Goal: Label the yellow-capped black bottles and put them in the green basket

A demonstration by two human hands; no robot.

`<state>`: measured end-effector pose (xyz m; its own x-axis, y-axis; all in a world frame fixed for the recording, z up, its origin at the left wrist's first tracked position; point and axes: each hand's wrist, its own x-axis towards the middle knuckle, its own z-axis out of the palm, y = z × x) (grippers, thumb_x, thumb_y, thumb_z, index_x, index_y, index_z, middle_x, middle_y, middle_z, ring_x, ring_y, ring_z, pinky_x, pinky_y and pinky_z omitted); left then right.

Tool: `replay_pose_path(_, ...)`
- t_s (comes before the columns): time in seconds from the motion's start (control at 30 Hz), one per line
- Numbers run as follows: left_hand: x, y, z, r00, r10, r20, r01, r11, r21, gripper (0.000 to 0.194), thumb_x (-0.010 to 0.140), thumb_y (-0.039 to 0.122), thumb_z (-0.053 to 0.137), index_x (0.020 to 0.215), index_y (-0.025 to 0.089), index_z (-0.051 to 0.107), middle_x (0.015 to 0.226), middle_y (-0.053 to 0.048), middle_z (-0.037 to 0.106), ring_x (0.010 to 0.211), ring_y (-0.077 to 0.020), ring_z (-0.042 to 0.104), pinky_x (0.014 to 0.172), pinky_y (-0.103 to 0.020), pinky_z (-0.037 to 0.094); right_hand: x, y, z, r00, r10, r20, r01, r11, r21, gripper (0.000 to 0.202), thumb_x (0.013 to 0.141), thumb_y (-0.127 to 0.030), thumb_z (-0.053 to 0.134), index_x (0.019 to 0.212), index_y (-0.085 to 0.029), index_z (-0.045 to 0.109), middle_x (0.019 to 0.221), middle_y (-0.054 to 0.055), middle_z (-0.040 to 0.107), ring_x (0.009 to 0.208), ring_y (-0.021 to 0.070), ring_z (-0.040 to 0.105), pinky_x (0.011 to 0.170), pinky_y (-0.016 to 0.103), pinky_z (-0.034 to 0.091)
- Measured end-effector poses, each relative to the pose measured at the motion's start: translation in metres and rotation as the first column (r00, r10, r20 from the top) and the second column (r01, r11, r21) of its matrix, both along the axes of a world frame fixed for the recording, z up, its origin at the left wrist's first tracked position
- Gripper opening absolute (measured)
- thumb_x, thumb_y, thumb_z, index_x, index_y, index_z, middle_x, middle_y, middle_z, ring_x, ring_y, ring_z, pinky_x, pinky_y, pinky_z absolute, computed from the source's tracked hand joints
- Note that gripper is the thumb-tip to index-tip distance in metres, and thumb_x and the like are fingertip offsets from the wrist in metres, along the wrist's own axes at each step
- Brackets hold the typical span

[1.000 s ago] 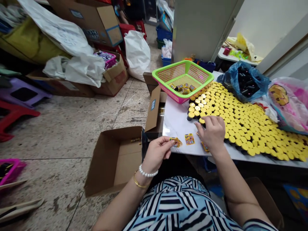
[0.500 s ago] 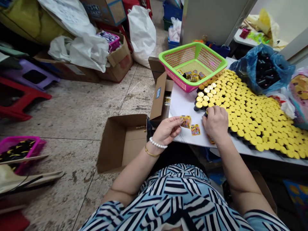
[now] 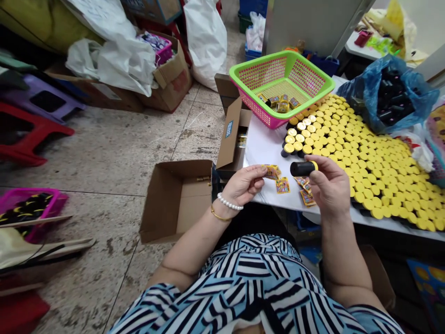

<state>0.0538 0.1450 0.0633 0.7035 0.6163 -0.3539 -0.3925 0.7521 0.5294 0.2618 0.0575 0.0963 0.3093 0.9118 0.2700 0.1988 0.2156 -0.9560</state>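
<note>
My left hand (image 3: pixel 247 184) pinches a small printed sticker (image 3: pixel 272 172), yellow and orange, over the table's near left corner. In my right hand (image 3: pixel 329 185) is a black cylinder with a yellow cap (image 3: pixel 303 168), held on its side by the capped end, its dark end facing left. Between the hands a loose sticker (image 3: pixel 282 185) lies flat on the white table (image 3: pixel 261 143). Several more stickers (image 3: pixel 307 196) lie below the cylinder, partly covered by my right hand. Rows of upright yellow-capped cylinders (image 3: pixel 378 171) stand packed together to the right.
A green and pink basket (image 3: pixel 243 100) at the table's back holds several labelled pieces. Beside it, a blue plastic bag (image 3: pixel 373 111) is full of black cylinders. Cardboard boxes (image 3: pixel 163 204) sit left of the table, and stools (image 3: pixel 31 134) stand on the floor at far left.
My right hand has lifted a yellow-capped cylinder from the near edge of the rows and turned it sideways. Stickers beneath it now show. My left hand still pinches its sticker.
</note>
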Motion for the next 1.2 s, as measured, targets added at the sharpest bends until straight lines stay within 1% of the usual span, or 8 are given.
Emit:
replay_pose_path(0.07,0.003,-0.001,0.000,1.000,0.016,0.008,-0.016,1.000,-0.025,0.027,0.070,0.018,0.089,0.087,0.004,0.073,0.078,-0.006,0.072,0.042,0.0015,0.045,0.033,-0.008,0.023,-0.007,-0.003,-0.005,0.975,0.052,-0.218,-0.056,0.998,-0.014,0.036,0.081,-0.044,0.082,0.113,-0.028,0.075,0.110,0.005,0.073,0.098,0.0209,0.069,0.092,0.039,0.059)
replay_pose_path(0.2,0.007,-0.002,0.001,0.998,0.013,0.061,-0.010,0.999,-0.045,0.026,0.070,0.016,0.089,0.085,0.006,0.070,0.073,-0.002,0.067,0.042,0.0012,0.045,0.033,-0.008,0.025,-0.016,-0.001,-0.017,0.952,0.032,-0.306,-0.063,0.994,-0.090,0.032,0.079,-0.036,0.086,0.108,-0.026,0.076,0.103,0.002,0.072,0.090,0.0159,0.069,0.087,0.032,0.060)
replay_pose_path(0.3,0.009,-0.002,0.001,0.997,0.003,0.075,0.001,0.999,-0.053,0.026,0.072,0.017,0.088,0.086,0.005,0.070,0.074,-0.002,0.067,0.041,0.0019,0.043,0.033,-0.007,0.024,-0.020,-0.003,-0.017,0.976,-0.008,-0.217,-0.014,0.995,-0.099,0.031,0.082,-0.033,0.084,0.110,-0.026,0.074,0.101,0.002,0.069,0.088,0.0154,0.070,0.087,0.033,0.061)
replay_pose_path(0.43,0.011,-0.004,0.002,0.998,0.028,0.050,-0.025,0.998,-0.050,0.024,0.073,0.015,0.086,0.088,0.005,0.070,0.073,-0.001,0.066,0.042,0.0019,0.044,0.034,-0.007,0.026,-0.029,-0.010,-0.004,0.994,-0.056,0.093,0.058,0.998,-0.020,0.027,0.084,-0.032,0.080,0.109,-0.024,0.072,0.109,0.005,0.064,0.100,0.0206,0.070,0.093,0.039,0.062)
replay_pose_path(0.63,0.015,-0.006,-0.001,0.999,0.028,0.019,-0.028,0.999,-0.027,0.022,0.076,0.018,0.085,0.086,0.005,0.070,0.074,-0.003,0.068,0.040,0.0019,0.042,0.033,-0.009,0.025,-0.039,-0.013,0.003,0.874,-0.235,0.426,0.226,0.971,0.072,0.019,0.090,-0.033,0.073,0.106,-0.024,0.067,0.103,0.005,0.059,0.082,0.0154,0.063,0.063,0.027,0.060)
replay_pose_path(0.83,0.013,-0.003,-0.004,0.999,0.013,0.040,-0.010,0.998,-0.063,0.018,0.079,0.016,0.082,0.089,0.006,0.070,0.074,-0.002,0.068,0.041,0.0023,0.042,0.033,-0.007,0.022,-0.041,-0.017,0.005,0.884,-0.102,0.456,0.098,0.995,0.034,0.020,0.089,-0.030,0.074,0.106,-0.023,0.067,0.103,0.005,0.058,0.088,0.0173,0.064,0.072,0.031,0.063)
replay_pose_path(0.93,0.012,-0.004,-0.002,0.999,0.000,0.042,0.003,0.999,-0.049,0.019,0.078,0.016,0.082,0.091,0.006,0.071,0.076,-0.002,0.069,0.041,0.0026,0.041,0.033,-0.008,0.023,-0.043,-0.019,0.005,0.867,-0.127,0.482,0.111,0.992,0.063,0.022,0.088,-0.028,0.074,0.110,-0.023,0.068,0.104,0.005,0.058,0.091,0.0185,0.064,0.075,0.033,0.063)
replay_pose_path(1.2,0.007,-0.026,0.004,0.964,0.196,-0.181,-0.158,0.966,0.204,0.040,0.072,0.035,0.091,0.098,0.009,0.077,0.059,0.003,0.057,0.046,-0.0016,0.043,0.038,-0.012,0.023,-0.042,-0.016,-0.013,0.911,-0.194,0.364,0.154,0.979,0.135,0.028,0.086,-0.031,0.078,0.112,-0.026,0.069,0.108,0.006,0.056,0.099,0.0209,0.062,0.071,0.032,0.061)
